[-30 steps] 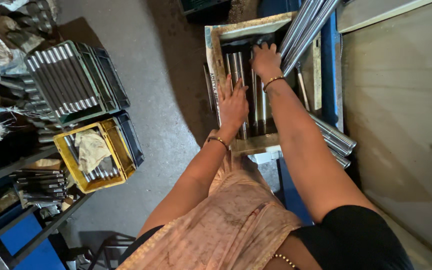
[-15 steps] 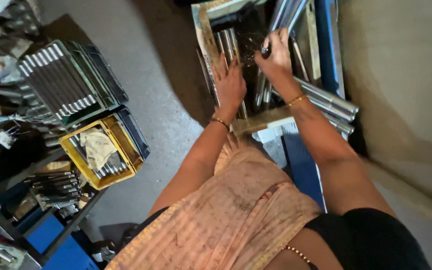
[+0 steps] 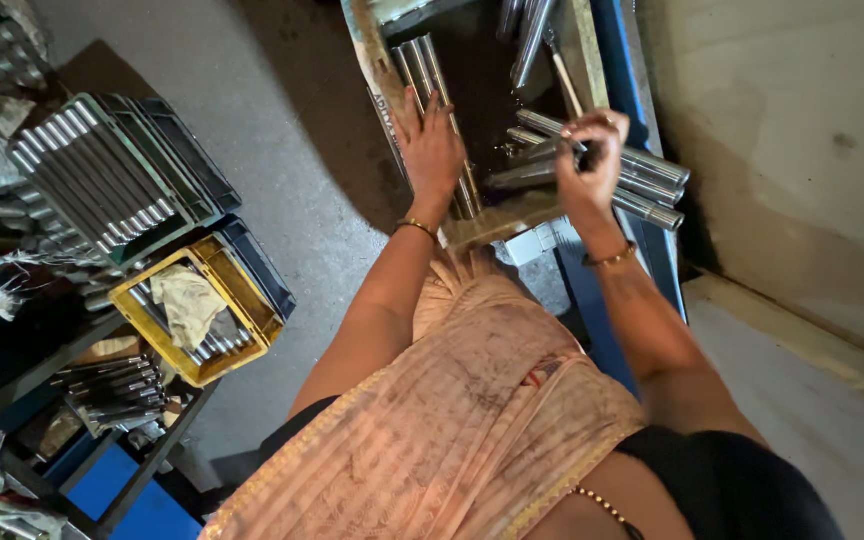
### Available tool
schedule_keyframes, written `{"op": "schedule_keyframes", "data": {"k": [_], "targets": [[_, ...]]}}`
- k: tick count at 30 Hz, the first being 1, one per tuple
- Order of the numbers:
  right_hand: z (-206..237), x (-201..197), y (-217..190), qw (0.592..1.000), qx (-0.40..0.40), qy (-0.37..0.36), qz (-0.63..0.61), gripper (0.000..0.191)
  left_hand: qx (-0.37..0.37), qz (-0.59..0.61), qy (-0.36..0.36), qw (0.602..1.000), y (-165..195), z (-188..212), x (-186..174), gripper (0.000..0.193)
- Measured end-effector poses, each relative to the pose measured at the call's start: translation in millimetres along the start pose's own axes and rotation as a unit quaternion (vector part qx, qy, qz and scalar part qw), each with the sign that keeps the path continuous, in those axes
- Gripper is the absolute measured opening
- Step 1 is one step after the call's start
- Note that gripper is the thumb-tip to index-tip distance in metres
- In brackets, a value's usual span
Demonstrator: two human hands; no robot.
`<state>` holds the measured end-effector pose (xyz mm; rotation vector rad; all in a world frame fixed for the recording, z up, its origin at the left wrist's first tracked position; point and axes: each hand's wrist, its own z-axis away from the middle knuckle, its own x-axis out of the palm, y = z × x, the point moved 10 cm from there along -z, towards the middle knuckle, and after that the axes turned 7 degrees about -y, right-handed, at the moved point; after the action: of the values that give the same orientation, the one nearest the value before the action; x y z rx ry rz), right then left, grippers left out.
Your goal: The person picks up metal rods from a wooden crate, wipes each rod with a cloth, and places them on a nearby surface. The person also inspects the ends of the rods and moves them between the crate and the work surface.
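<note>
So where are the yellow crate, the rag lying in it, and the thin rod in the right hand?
yellow crate (image 3: 252,312): head view, its near rim.
rag (image 3: 187,300): head view, middle of the cloth.
thin rod (image 3: 564,85): head view, shaft above the fingers.

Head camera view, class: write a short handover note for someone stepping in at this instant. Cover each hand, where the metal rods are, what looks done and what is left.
Left hand: flat, palm down on the metal rods lying side by side in the wooden tray.
Right hand: raised over the tray, fingers closed around a thin rod.
More tubes stick out over the tray's right edge, beside the blue frame.
On the left: a crate packed with rods and a yellow crate with rods and a cloth.
Done: some rods lie in a row in the tray.
Left: the tubes on the right lie crossed, not in rows.
</note>
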<state>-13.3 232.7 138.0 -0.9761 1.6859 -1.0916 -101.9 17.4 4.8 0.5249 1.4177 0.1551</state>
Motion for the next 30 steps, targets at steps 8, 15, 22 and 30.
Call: {"op": "schedule_keyframes", "data": {"k": [8,15,22,30], "targets": [[80.2,-72.2,6.5,0.992,0.038,0.070,0.093,0.019,0.005,-0.005,-0.006,1.000,1.6,0.1,-2.5,0.032],[119.2,-88.6,7.5,0.975,0.060,0.114,0.181,0.021,0.002,-0.010,0.005,1.000,-0.9,-0.3,0.7,0.030],[114.1,-82.1,-3.3,0.935,0.047,0.026,0.351,0.022,0.003,0.001,0.020,1.000,-1.3,-0.2,-0.5,0.028],[102.6,-64.4,-10.8,0.883,0.002,-0.094,0.461,0.018,0.007,0.015,0.024,1.000,0.5,0.5,-6.3,0.026]]}}
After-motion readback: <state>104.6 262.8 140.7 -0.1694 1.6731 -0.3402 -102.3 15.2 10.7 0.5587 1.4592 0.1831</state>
